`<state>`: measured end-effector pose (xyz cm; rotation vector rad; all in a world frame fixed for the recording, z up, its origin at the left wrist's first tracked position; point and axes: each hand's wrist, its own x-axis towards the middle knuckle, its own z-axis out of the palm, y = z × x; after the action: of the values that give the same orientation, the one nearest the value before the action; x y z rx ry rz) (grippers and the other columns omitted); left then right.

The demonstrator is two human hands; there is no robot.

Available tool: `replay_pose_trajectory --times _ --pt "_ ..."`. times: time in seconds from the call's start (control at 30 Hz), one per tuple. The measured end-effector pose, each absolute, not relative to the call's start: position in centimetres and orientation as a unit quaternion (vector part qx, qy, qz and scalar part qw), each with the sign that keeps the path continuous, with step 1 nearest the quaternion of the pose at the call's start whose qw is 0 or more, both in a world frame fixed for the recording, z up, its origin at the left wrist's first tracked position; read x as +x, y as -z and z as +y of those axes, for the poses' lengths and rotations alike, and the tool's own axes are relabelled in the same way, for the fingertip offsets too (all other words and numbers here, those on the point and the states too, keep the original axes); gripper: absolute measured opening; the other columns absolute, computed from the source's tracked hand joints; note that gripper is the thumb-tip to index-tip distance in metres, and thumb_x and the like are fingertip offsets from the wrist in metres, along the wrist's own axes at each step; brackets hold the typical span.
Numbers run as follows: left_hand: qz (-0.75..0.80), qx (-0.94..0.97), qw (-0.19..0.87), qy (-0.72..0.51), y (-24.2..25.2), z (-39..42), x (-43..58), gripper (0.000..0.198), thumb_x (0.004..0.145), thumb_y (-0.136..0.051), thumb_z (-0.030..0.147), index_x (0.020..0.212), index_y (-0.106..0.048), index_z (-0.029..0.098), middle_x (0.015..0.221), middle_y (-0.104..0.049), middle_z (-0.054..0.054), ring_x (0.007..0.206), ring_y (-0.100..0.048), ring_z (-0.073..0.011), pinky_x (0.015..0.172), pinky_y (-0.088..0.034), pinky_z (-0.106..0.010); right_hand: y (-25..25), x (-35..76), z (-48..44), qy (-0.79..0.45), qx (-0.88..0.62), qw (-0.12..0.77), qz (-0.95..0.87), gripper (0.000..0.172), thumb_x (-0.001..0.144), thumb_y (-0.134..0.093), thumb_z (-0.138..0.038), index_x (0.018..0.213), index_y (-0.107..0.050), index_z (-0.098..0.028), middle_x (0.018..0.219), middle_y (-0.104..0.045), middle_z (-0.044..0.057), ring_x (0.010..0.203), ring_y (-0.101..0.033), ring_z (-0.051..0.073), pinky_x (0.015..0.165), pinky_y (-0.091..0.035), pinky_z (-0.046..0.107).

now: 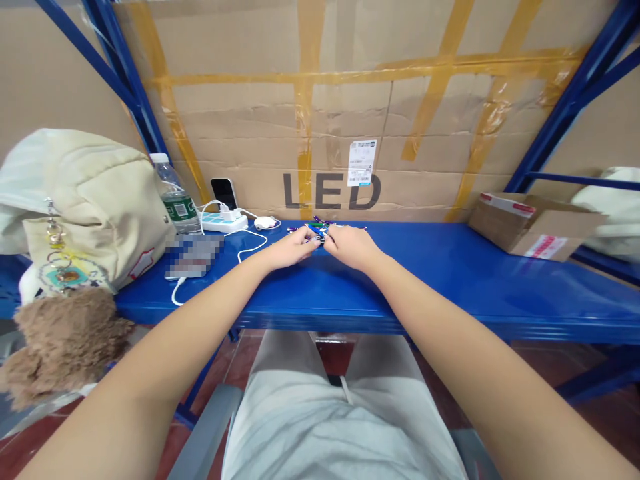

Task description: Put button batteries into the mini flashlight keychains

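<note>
Both my hands meet over the middle of the blue table (pixel 310 287). My left hand (pixel 295 247) has its fingers closed on a small blue item (pixel 316 231), which looks like a pen. Close against it, my right hand (pixel 351 245) is curled with the knuckles up, and what its fingers hold is hidden. Around and behind the fingertips lie several small colourful pieces (pixel 325 222) in purple, green and blue, too small to tell apart.
To the left are a cream bag (pixel 95 200) with a brown plush (pixel 70 340), a water bottle (pixel 177 200), a phone (pixel 195 257), a power strip (pixel 220 222) and white cables. An open cardboard box (pixel 537 227) sits at the right. Large taped cardboard (pixel 240 133) stands behind.
</note>
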<state>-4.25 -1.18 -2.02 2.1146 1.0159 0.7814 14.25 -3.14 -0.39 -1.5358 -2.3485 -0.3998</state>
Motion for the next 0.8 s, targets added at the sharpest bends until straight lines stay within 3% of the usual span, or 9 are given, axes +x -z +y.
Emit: replay_pose_trajectory --times 0.13,0.47,0.6,0.8 --pt "0.364 0.813 0.351 -0.29 2.0 -1.3 -4.3 0.028 0.093 -0.048 0.047 0.087 -0.044 0.02 0.063 -0.048 0.005 0.046 -0.038 -0.0071 0.046 -0.031 -0.02 0.5 14.0 -3.3 0.134 -0.526 0.156 -0.825 0.034 0.096 -0.034 -0.031 0.098 -0.065 -0.016 0.101 -0.072 0.013 0.092 -0.068 0.027 0.074 -0.044 0.032" --pt "0.366 0.857 0.164 -0.324 1.9 -0.7 -4.3 0.035 0.096 -0.038 0.04 0.072 -0.05 0.017 0.07 -0.055 0.0 0.069 -0.051 -0.0138 0.071 -0.041 -0.028 0.9 14.3 -2.5 0.069 -0.511 0.161 -0.842 0.03 0.096 -0.036 -0.029 0.092 -0.062 -0.017 0.102 -0.071 0.012 0.088 -0.065 0.024 0.071 -0.042 0.03" --pt "0.397 0.851 0.152 -0.308 2.2 -0.1 -4.6 0.029 0.095 -0.041 0.039 0.086 -0.058 0.017 0.077 -0.062 -0.001 0.073 -0.057 -0.0157 0.074 -0.045 -0.03 1.6 14.8 -1.3 -0.01 -0.473 0.199 -0.858 0.03 0.096 -0.034 -0.028 0.089 -0.061 -0.017 0.1 -0.071 0.01 0.085 -0.062 0.02 0.073 -0.043 0.028" --pt "0.402 0.882 0.051 -0.241 2.1 0.0 -5.0 0.021 0.089 -0.052 0.03 0.102 -0.063 0.018 0.108 -0.069 -0.007 0.099 -0.062 -0.0236 0.091 -0.046 -0.037 2.1 16.5 0.5 -0.063 -0.502 0.254 -0.824 0.028 0.094 -0.039 -0.028 0.099 -0.064 -0.017 0.111 -0.069 0.009 0.097 -0.061 0.02 0.082 -0.044 0.028"
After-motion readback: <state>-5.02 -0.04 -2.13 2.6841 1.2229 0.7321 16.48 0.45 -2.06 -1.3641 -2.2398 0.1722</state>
